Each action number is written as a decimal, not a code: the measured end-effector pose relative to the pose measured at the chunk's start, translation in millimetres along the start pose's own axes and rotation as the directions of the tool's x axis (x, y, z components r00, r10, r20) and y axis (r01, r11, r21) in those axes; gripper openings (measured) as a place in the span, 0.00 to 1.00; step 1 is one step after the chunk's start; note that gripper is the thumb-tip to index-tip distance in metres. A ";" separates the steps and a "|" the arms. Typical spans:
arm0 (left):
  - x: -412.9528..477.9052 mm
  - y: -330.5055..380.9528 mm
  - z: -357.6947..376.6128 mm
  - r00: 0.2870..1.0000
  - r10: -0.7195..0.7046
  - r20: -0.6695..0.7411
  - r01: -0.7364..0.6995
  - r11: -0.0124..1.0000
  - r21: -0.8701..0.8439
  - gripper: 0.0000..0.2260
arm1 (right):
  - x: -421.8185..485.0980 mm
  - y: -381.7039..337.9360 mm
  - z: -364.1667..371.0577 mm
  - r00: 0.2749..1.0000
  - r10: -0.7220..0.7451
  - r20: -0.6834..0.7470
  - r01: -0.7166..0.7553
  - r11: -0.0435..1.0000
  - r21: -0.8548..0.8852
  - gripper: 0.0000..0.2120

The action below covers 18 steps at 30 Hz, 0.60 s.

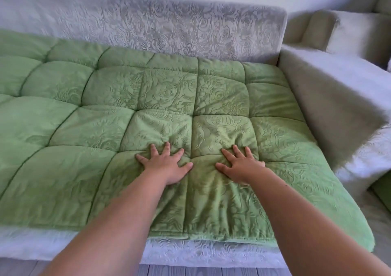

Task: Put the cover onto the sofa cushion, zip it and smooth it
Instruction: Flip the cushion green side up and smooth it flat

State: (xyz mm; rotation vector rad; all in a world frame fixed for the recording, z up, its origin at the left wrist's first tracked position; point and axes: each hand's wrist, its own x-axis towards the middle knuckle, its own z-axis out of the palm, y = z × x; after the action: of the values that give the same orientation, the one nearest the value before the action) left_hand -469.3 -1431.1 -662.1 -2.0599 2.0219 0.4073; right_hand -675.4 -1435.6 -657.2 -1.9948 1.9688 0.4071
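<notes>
Our forearms (118, 223) reach in from the near edge. Our left hand (167, 168) and right hand (243, 166) lie flat with fingers spread wide, gripping nothing, pressing on the green quilted cover (95, 127). The cover lies spread over the seat of the pale sofa (169, 28), wrinkled around our hands, with its right end against the armrest (330, 98).

Both bare forearms reach forward, converging slightly. The left hand (167, 166) lies palm down, fingers straight and spread wide; the right hand (243, 165) lies likewise (thumbs pointing toward each other).
</notes>
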 end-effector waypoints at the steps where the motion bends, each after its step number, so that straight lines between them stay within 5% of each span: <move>1: -7.0 -6.0 -12.0 0.996 0.019 0.081 -0.018 1.000 -0.017 0.30 | -7.7 -4.3 -12.5 0.998 0.016 0.059 -0.015 0.999 -0.028 0.33; 5: -53.1 -26.7 -49.2 0.980 0.098 0.173 -0.093 0.995 -0.037 0.30 | -47.2 -24.7 -53.2 0.986 0.019 0.166 0.016 0.977 -0.211 0.33; 9: -111.5 -52.8 -113.0 0.999 0.030 -0.024 -0.033 0.994 -0.105 0.30 | -97.8 -75.1 -118.9 0.996 -0.083 0.017 0.084 0.995 -0.049 0.29; 18: -219.2 -191.6 -287.0 0.990 -0.106 -0.094 0.089 0.982 -0.165 0.32 | -176.7 -223.1 -331.0 0.982 -0.045 -0.182 0.061 0.995 0.082 0.29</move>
State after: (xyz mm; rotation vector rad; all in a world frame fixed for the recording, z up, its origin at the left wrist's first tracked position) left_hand -269.2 -1321.6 -322.9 -2.3106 1.9929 0.4696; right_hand -459.8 -1407.9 -278.6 -2.0877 1.9946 0.1296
